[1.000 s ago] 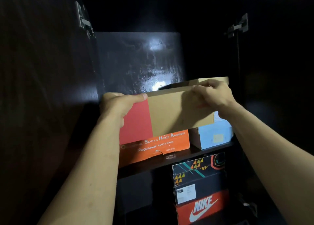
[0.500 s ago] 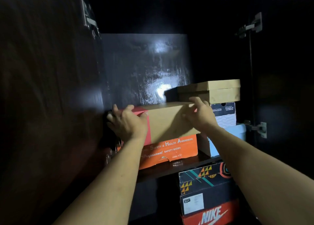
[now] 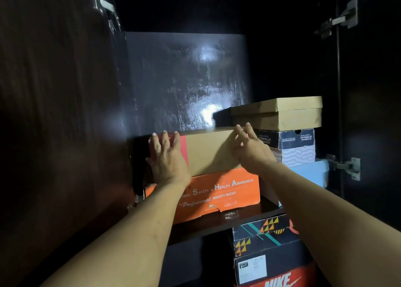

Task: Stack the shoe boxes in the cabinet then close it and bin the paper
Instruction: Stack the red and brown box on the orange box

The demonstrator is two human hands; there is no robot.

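Inspector: Pressing flat against the tan-and-red shoe box [image 3: 208, 151], both hands have fingers straight. Left hand [image 3: 167, 158] lies on the red end, right hand [image 3: 249, 147] on the tan end near the upper edge. Neither grip is closed round anything.

Clerk: Where does that box sit?

Inspector: On top of the orange safety shoes box [image 3: 219, 196], on the cabinet shelf [image 3: 249, 216], left side. Just beside it on the right stands a stack: plain tan box [image 3: 280, 113] over a Skechers box [image 3: 288, 139], with a pale blue box [image 3: 312, 171] lowest.

Clerk: Below the shelf?

Inspector: A patterned dark box [image 3: 264, 234] above a Nike box [image 3: 282, 280]. Cabinet doors stand open; hinges [image 3: 345, 167] are visible.
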